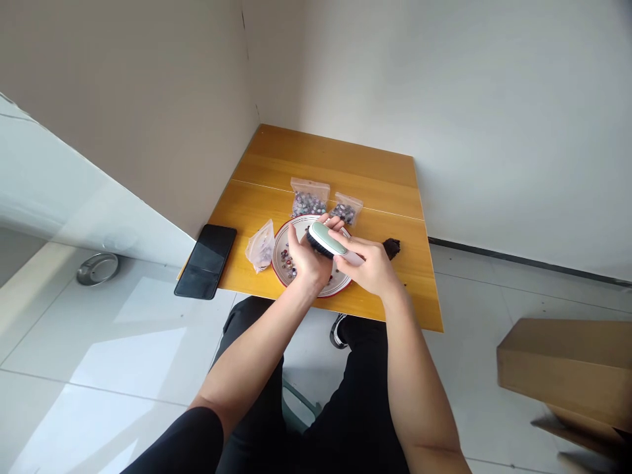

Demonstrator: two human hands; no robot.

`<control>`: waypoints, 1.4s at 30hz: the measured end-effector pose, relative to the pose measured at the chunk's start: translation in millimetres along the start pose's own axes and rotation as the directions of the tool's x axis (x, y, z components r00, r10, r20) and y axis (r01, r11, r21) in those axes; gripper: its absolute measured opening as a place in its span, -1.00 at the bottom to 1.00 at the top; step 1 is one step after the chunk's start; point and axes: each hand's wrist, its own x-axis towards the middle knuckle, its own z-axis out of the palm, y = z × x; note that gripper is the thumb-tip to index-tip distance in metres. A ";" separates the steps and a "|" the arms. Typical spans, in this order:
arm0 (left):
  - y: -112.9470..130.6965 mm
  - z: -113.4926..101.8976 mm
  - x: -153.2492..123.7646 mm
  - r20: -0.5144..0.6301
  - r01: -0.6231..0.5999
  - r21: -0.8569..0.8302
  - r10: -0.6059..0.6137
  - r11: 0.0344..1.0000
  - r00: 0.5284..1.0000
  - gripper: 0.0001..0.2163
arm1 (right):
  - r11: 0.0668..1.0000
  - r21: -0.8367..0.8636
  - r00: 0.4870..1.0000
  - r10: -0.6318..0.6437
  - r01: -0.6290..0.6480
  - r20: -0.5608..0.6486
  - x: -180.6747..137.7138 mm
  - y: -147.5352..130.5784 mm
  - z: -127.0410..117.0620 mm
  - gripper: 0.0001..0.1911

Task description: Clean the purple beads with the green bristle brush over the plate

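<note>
My right hand (370, 264) is closed around the handle of a brush (327, 237) with a pale green and white back and dark bristles. The bristles face down against the palm of my left hand (312, 260), which is turned up with its fingers spread. Whether anything lies under the bristles is hidden. Below both hands is a white plate (279, 238) with a red rim. Small mixed-colour beads (287, 262) lie on its left part, and a few show near its front; my hands cover the middle.
Behind the plate lie a larger zip bag of beads (309, 201) and a smaller bead bag (345, 209). A crumpled clear bag (261, 247) sits left, beside a black phone (206, 261) overhanging the edge. A dark crumpled item (392, 247) rests right. A cardboard box (567, 359) stands on the floor.
</note>
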 end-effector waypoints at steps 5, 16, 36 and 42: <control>7.8 -1.6 3.4 0.010 -0.038 0.010 0.038 0.999 0.999 -0.32 | 1.000 0.010 0.999 0.028 -0.029 0.034 -3.5 2.8 -4.3 -0.46; 3.3 0.7 1.1 0.013 0.000 -0.013 0.000 1.000 1.000 -0.36 | 1.000 -0.014 1.000 -0.004 0.003 -0.013 -2.9 1.6 -3.0 -0.44; 19.1 -2.4 5.9 0.004 0.051 -0.009 -0.051 0.999 0.999 -0.29 | 0.897 0.045 0.783 0.407 -0.439 -0.470 -0.4 22.2 -6.9 -0.43; 17.3 -3.8 7.5 0.012 0.050 -0.012 -0.050 0.999 0.999 -0.31 | 0.791 -0.129 0.770 0.521 -0.598 -0.369 3.4 21.9 -2.6 -0.46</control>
